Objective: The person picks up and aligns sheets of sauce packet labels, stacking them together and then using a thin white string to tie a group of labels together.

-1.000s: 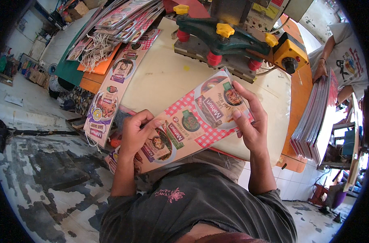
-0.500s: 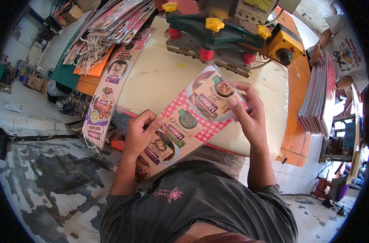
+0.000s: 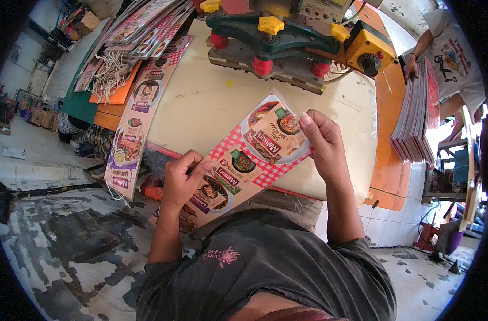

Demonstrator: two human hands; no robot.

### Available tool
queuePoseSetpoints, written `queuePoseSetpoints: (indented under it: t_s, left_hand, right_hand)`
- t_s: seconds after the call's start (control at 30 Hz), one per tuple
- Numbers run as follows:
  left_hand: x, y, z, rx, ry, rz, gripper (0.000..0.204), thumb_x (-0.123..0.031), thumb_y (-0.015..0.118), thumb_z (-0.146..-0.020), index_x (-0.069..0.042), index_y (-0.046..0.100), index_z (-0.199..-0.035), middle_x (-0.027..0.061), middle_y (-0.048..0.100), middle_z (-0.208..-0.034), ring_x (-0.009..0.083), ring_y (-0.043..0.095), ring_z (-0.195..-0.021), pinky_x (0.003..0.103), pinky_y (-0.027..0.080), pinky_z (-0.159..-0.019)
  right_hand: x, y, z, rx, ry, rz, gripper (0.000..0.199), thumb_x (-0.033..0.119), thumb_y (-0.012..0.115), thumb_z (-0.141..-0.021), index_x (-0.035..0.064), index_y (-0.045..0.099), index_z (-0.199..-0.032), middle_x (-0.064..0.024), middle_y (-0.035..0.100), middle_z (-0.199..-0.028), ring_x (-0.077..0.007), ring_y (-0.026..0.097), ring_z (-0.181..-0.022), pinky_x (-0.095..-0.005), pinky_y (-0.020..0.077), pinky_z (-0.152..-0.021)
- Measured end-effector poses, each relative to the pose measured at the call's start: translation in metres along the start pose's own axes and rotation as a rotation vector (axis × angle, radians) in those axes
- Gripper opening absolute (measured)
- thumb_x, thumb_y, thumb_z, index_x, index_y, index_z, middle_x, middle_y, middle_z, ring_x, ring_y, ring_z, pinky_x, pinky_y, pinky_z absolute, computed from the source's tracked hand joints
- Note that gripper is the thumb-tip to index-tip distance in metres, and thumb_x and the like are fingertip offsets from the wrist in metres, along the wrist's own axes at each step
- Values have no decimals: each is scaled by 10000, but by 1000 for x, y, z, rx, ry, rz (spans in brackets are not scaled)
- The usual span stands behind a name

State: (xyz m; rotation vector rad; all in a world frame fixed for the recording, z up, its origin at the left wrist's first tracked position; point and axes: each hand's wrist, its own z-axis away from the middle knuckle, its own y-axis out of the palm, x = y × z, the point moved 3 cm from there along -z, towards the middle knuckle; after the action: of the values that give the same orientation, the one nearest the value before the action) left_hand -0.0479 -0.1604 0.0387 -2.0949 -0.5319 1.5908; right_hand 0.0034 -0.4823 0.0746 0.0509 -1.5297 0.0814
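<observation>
A long printed hanging banner (image 3: 248,163) with food pictures and a red-and-white checked pattern lies slantwise between my hands, above the front of the cream table pad (image 3: 196,101). It seems to have a clear plastic cover, which shines at the upper end. My left hand (image 3: 184,181) pinches its left edge between thumb and fingers. At the upper right edge, my right hand (image 3: 324,143) grips it with thumb in front and fingers curled. The lower end runs down toward my shirt. A similar banner (image 3: 130,134) with white string rests along the pad's left side.
Beyond the pad stands a green press machine (image 3: 279,40) with yellow knobs, beside a yellow control box (image 3: 368,49). A pile of banners (image 3: 142,32) with white cords (image 3: 113,67) is at back left. On the right, another person's hand (image 3: 411,68) touches a thick stack of sheets (image 3: 415,115).
My right hand has shifted its hold to the banner's edge, its fingers now curled in rather than stretched behind. The banner has dipped slightly at its upper end. The whole view has shifted a little.
</observation>
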Motion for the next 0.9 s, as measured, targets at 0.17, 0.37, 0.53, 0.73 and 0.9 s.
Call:
queuePoseSetpoints:
  t_s: [0.17, 0.37, 0.53, 0.73, 0.9]
  left_hand:
    - [4, 9, 2, -59, -2, -23, 270, -257, 781, -967, -26, 655, -905, 108, 647, -657, 208, 609, -548, 323, 456, -542]
    - [0, 16, 1, 21, -82, -149, 361, -242, 780, -960, -85, 683, -1270, 139, 730, -824, 235, 737, -700, 328, 530, -614]
    - [-1, 16, -10, 33, 64, -157, 450, -188, 736, -982, -130, 659, -1421, 165, 758, -1163, 286, 763, -995, 356, 570, -819]
    - [2, 17, -21, 30, 74, -47, 347, -141, 683, -1011, -97, 706, -1354, 164, 730, -1291, 315, 696, -1208, 384, 520, -1004]
    - [5, 18, -24, 45, 27, -29, 341, -138, 674, -1018, -66, 699, -1350, 173, 722, -1302, 326, 690, -1218, 385, 511, -1024]
  right_hand:
    - [-12, 1, -1, -12, 84, 31, 386, 325, 584, -1102, 24, 612, -862, 49, 515, -713, -44, 446, -667, -255, 358, -559]
    - [-24, -5, -1, -111, -67, 279, 227, 203, 641, -1062, -17, 654, -1008, -40, 637, -764, -84, 599, -748, -270, 493, -634]
    - [-26, -10, 2, -115, -56, 225, 145, 71, 674, -1012, -16, 634, -1121, -95, 695, -942, -144, 670, -824, -327, 565, -702]
    - [-9, -11, 6, -32, -189, 570, 209, 9, 676, -954, -20, 643, -1159, -163, 686, -1182, -265, 702, -961, -378, 587, -806]
    - [-16, -10, 1, 212, -451, 915, 407, 48, 695, -938, 20, 634, -1339, -158, 623, -1411, -336, 602, -1266, -434, 534, -1026]
